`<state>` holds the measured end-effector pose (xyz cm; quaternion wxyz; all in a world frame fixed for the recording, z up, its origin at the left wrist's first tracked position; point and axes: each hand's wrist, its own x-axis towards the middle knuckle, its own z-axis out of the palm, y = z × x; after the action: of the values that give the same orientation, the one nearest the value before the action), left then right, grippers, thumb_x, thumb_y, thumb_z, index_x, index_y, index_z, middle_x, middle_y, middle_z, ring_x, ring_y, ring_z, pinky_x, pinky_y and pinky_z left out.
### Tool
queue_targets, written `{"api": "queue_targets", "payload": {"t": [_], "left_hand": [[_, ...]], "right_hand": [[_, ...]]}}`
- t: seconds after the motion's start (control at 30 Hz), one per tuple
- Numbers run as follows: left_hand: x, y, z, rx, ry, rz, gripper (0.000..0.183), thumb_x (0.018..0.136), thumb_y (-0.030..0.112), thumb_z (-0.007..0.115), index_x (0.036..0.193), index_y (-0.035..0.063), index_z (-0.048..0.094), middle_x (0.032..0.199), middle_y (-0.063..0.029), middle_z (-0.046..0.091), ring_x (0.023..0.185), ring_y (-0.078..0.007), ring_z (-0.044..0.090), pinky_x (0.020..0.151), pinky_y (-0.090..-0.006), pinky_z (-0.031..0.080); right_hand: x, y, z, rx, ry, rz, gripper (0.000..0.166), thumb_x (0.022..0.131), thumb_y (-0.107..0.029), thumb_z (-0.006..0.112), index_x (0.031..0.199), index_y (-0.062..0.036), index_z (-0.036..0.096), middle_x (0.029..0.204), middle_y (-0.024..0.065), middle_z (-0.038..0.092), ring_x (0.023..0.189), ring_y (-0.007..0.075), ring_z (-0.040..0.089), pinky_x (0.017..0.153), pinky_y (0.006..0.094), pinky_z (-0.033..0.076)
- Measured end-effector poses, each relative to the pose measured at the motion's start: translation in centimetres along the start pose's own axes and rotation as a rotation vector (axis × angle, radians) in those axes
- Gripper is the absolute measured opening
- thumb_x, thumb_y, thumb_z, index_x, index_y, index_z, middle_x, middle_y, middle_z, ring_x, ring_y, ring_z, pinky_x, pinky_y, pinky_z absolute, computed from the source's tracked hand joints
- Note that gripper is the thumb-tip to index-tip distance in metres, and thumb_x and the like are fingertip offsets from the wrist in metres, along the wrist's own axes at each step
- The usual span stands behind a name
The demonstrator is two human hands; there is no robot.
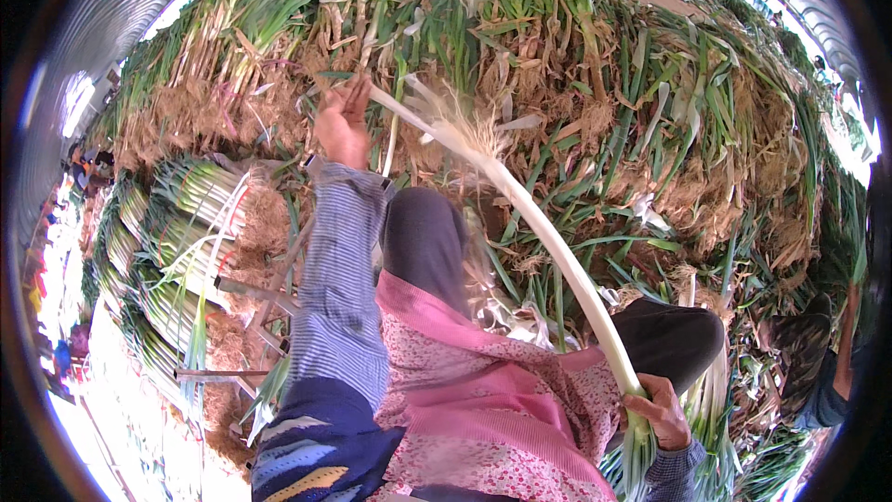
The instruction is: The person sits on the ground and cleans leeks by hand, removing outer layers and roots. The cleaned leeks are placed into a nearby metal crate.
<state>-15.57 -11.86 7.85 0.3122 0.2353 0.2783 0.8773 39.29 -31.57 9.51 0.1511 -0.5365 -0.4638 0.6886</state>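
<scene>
A long green onion stalk [550,230] with pale roots arcs across my lap, its roots blurred near the upper middle. My right hand [658,410] is closed around its lower part, where the white shaft turns to green leaves. Up at the left, my left hand [345,122] is raised by the far end of a pale peeled strip [401,110] that reaches towards the roots; its fingers are bunched, and whether they pinch the strip is unclear. Trimmed bundles of green onions [202,199], tied with red bands, lie stacked at my left.
Untrimmed green onions [446,49] with dry leaves and roots are heaped across the front and right. A metal frame [258,293] stands beside my left arm. At the far right another person's arm [844,348] shows. Loose leaf scraps [523,328] lie between my knees.
</scene>
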Motion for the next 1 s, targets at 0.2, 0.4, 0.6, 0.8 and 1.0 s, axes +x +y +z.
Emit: {"api": "queue_targets", "payload": {"t": [0.2,0.4,0.6,0.8,1.0], "left_hand": [[2.8,1.0,-1.4,0.127,0.065,0.066,0.020,0.095,0.009,0.043,0.080,0.0000,0.052,0.104,-0.0254,0.061,0.105,-0.0345,0.060,0.092,-0.0412,0.052],[4.4,1.2,-2.0,0.651,-0.154,-0.216,0.013,0.091,0.011,0.050,0.086,0.0021,0.059,0.095,-0.0173,0.065,0.088,-0.0227,0.066,0.080,-0.0357,0.056],[-4.4,-1.7,2.6,1.841,-0.985,-0.296,0.035,0.086,0.036,0.062,0.084,0.0014,0.067,0.073,-0.0108,0.068,0.058,-0.0167,0.064,0.059,-0.0299,0.056],[-14.5,-4.6,8.6,0.845,-1.005,-0.324,0.059,0.079,0.041,0.070,0.119,-0.0002,0.055,0.111,-0.0126,0.062,0.058,-0.0101,0.060,0.050,-0.0236,0.051],[-15.2,-5.8,7.3,0.507,-0.847,-0.841,0.014,0.090,0.016,0.061,0.093,0.0028,0.064,0.064,-0.0001,0.059,0.048,-0.0036,0.045,0.040,-0.0185,0.034]], "right_hand": [[-0.9,0.9,-0.1,-0.063,-0.069,0.034,0.033,0.078,-0.023,0.070,0.090,0.0064,0.061,0.068,0.0070,0.062,0.058,0.0125,0.060,0.053,0.0250,0.047],[-1.8,2.3,-1.1,0.056,0.023,0.033,0.034,0.080,-0.025,0.069,0.088,0.0069,0.060,0.067,0.0080,0.061,0.055,0.0135,0.059,0.052,0.0261,0.048],[-0.5,1.1,-0.4,0.117,0.079,0.034,0.031,0.084,-0.021,0.066,0.094,0.0069,0.058,0.068,0.0069,0.060,0.057,0.0135,0.059,0.051,0.0263,0.048],[0.1,1.2,0.0,0.119,0.054,-0.002,0.031,0.085,-0.020,0.066,0.097,0.0069,0.058,0.069,0.0061,0.060,0.057,0.0123,0.058,0.053,0.0254,0.048],[0.4,1.9,0.3,0.052,0.055,-0.038,0.029,0.083,-0.018,0.067,0.098,0.0065,0.059,0.070,0.0059,0.061,0.056,0.0123,0.059,0.052,0.0263,0.050]]}}
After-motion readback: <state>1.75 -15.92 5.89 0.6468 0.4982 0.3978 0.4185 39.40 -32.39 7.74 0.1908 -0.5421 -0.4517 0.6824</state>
